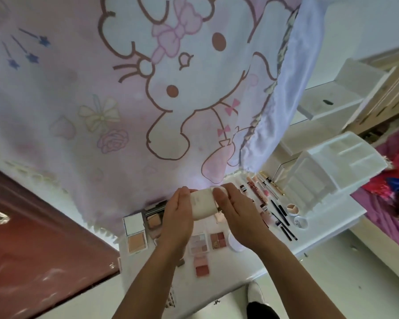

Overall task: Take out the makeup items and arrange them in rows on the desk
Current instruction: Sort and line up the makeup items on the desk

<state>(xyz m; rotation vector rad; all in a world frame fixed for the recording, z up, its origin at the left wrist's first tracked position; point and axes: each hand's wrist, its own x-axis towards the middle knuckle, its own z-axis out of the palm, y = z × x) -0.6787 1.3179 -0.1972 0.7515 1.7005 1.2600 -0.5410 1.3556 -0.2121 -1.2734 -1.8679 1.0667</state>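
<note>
Both hands hold a white rounded compact (202, 203) above the white desk (327, 229). My left hand (177, 217) grips its left side, my right hand (235, 215) its right side with the thumb on top. Beneath them lie open palettes: a white one with a peach pan (135, 233), a pastel eyeshadow palette (198, 244), a reddish quad (217, 239) and a pink blush (201, 268). To the right, several pencils (283, 222), tubes (255, 189) and small round pots (300, 222) lie in rows.
A white plastic organiser (332, 171) stands at the desk's right end. A pink cartoon-print curtain (124, 88) hangs behind the desk. A dark red door (32, 238) is at the left. A bed with pink bedding (396, 192) is on the right.
</note>
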